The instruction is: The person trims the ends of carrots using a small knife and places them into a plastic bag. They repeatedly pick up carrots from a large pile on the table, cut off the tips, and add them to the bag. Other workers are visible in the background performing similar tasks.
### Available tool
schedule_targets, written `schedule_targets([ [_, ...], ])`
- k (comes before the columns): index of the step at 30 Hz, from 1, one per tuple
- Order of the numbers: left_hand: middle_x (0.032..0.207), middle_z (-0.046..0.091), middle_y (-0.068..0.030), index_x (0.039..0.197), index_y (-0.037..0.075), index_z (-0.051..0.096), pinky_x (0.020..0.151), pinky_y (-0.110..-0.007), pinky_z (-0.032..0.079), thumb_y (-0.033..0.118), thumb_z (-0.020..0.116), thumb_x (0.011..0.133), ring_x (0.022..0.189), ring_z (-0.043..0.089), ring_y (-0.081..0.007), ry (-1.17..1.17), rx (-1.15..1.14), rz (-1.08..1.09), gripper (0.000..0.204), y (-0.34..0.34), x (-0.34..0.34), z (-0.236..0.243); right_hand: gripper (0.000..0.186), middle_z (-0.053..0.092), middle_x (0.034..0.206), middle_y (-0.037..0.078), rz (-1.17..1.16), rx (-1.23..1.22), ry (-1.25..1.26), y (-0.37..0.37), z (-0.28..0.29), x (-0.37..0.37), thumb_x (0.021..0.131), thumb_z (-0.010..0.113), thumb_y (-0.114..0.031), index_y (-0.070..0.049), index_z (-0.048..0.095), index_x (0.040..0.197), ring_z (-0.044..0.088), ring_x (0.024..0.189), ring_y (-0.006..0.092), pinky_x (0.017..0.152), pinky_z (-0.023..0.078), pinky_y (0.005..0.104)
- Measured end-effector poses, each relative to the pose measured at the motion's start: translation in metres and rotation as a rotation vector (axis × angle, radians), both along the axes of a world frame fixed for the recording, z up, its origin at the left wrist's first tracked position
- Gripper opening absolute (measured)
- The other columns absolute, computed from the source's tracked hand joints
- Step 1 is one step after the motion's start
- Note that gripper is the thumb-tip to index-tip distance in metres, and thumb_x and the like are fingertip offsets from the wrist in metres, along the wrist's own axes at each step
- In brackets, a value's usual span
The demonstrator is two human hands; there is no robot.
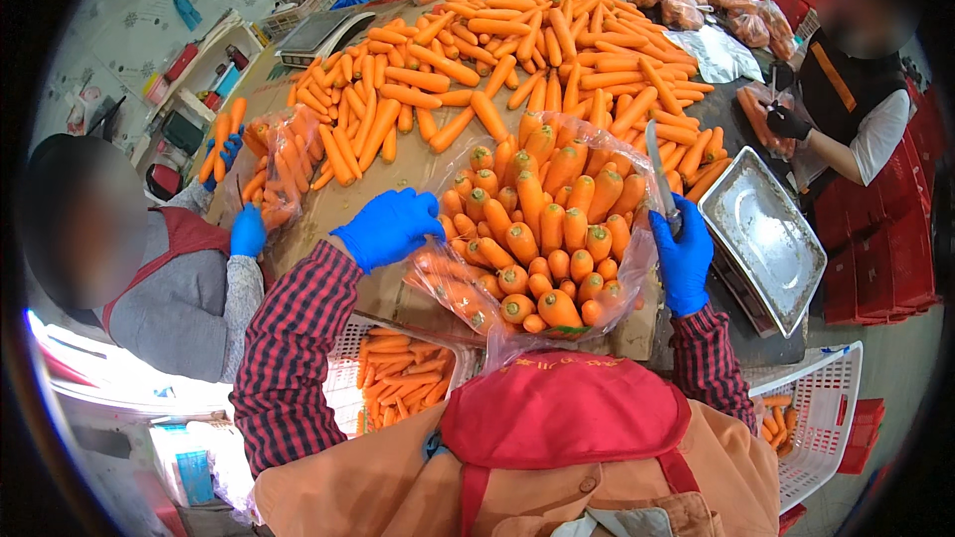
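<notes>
In front of me a clear plastic bag (468,298) is packed with upright carrots (552,214), their stem ends showing. My left hand (388,229), in a blue glove, is at the bag’s left edge with curled fingers gripping the plastic. At the bag’s right side, my right hand (681,254), also gloved, grips a knife (652,154) with the blade pointing up. A large heap of loose carrots (418,75) lies behind the bag on the worktable (348,189).
A co-worker (174,278) at left holds carrots and a bag; another (860,129) at right handles bagged carrots. A metal scale (761,239) stands at right. Crates (826,462) of carrots sit below both table sides. Filled bags (681,5) and red crates (865,268) are also in view.
</notes>
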State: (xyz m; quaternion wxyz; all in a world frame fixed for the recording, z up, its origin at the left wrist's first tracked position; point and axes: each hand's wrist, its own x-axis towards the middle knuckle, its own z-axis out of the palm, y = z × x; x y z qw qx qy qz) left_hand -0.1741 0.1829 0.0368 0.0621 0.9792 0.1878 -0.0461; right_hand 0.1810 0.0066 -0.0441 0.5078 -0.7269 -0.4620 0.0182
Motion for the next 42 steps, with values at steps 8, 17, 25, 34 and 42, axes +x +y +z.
schedule_targets([
  [8,0.086,0.053,-0.0084,0.085,0.010,0.061,0.073,-0.039,0.044,0.014,0.066,0.077,0.085,0.051,-0.0300,-0.208,-0.025,-0.039,0.010,0.011,-0.012,-0.025,0.035,0.062,0.087,0.004,0.795,-0.456,0.985,0.015,0.083,-0.124,0.082,0.070,-0.018,-0.005,0.060,0.113,0.056,0.067,0.0081,0.054,0.046,0.0226],
  [17,0.084,0.055,-0.0105,0.079,0.008,0.061,0.073,-0.041,0.043,0.009,0.064,0.073,0.083,0.052,-0.0312,-0.384,0.130,0.147,0.007,-0.001,-0.015,-0.047,0.014,0.054,0.064,0.003,0.936,-0.582,1.039,0.063,0.028,-0.187,0.083,0.065,-0.014,-0.002,0.058,0.085,0.050,0.048,0.0105,0.044,0.041,0.0245],
  [25,0.080,0.054,-0.0080,0.076,0.009,0.060,0.069,-0.040,0.043,0.011,0.065,0.073,0.078,0.053,-0.0298,-0.634,0.243,0.136,0.006,0.009,-0.016,-0.061,0.017,0.056,0.070,0.015,0.910,-0.320,0.545,0.032,0.036,-0.207,0.077,0.065,-0.013,-0.001,0.058,0.086,0.055,0.062,0.0216,0.059,0.046,0.0355],
  [34,0.083,0.058,-0.0064,0.080,0.001,0.056,0.065,-0.031,0.044,0.002,0.057,0.086,0.070,0.054,-0.0157,-1.188,-0.355,0.690,0.005,0.025,-0.061,-0.133,0.010,0.057,0.073,0.018,1.096,-0.376,0.266,0.021,0.055,-0.204,0.076,0.062,-0.010,-0.006,0.058,0.085,0.057,0.067,0.0378,0.057,0.045,0.0393],
  [42,0.080,0.063,-0.0033,0.083,0.000,0.063,0.065,-0.028,0.044,0.009,0.052,0.090,0.068,0.053,-0.0132,-1.191,-0.704,1.141,0.016,0.017,-0.055,-0.207,0.007,0.059,0.076,0.017,1.204,-0.485,0.289,0.009,0.048,-0.203,0.077,0.060,-0.012,-0.008,0.058,0.082,0.060,0.072,0.0365,0.059,0.045,0.0425],
])
